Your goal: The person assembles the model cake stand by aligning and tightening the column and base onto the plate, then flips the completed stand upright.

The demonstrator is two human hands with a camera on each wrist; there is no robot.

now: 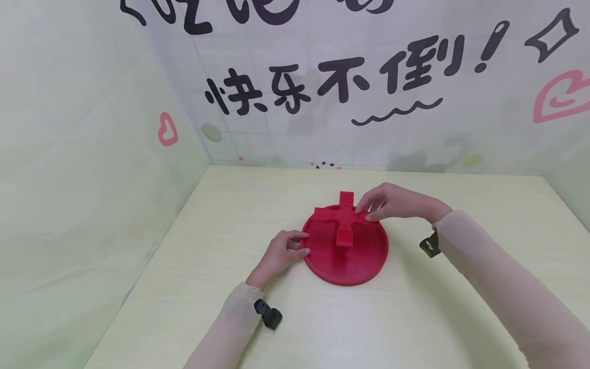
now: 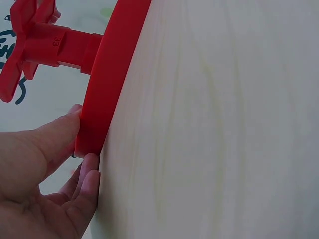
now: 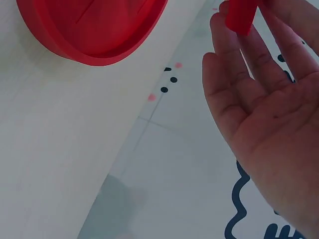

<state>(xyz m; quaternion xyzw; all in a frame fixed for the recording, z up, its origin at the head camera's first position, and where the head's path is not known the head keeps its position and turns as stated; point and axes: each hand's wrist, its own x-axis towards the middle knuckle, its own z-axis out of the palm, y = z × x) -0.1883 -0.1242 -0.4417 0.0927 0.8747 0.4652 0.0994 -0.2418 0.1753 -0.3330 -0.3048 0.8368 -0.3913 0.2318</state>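
A red round base (image 1: 364, 264) with a raised rim lies on the table, and a post rises from its middle. On that post sits a red cross-shaped top (image 1: 344, 218) with stubby arms. My left hand (image 1: 278, 253) pinches the base's left rim; the left wrist view puts the thumb against the rim (image 2: 102, 94) and the other fingertips at its lower edge. Above the base's right side, my right hand (image 1: 394, 200) holds one arm of the cross between thumb and fingers. In the right wrist view, the end of that red arm (image 3: 241, 19) shows at the fingers.
The pale wood-patterned table (image 1: 221, 220) runs back to a printed wall cloth (image 1: 295, 138) with dark lettering and hearts. Another cloth side (image 1: 101, 205) borders the table at left. Black wrist devices (image 1: 269, 313) are strapped over both sleeves.
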